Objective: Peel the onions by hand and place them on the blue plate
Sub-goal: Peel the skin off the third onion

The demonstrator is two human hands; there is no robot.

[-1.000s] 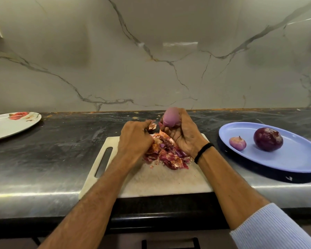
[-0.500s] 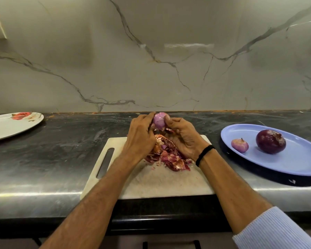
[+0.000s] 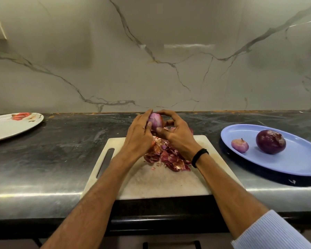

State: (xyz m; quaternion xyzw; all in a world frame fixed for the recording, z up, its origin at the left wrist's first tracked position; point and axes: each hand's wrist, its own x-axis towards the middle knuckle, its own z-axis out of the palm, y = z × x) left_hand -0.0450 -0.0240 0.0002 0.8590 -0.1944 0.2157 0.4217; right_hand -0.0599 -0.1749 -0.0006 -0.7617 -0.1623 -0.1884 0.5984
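Note:
A pale purple onion is held above the far edge of the white cutting board. My left hand grips its left side with curled fingers. My right hand pinches it from the right, thumb under and fingers arched over the top. Beneath both hands lies a heap of red onion skins. The blue plate sits to the right with a small peeled onion and a large dark purple onion on it.
A white floral plate rests at the left on the dark counter. A marble wall stands close behind. The counter's front edge runs just below the board.
The left hand came over from the skins and took hold of the onion beside the right hand. Both hands now hold it together, turned slightly.

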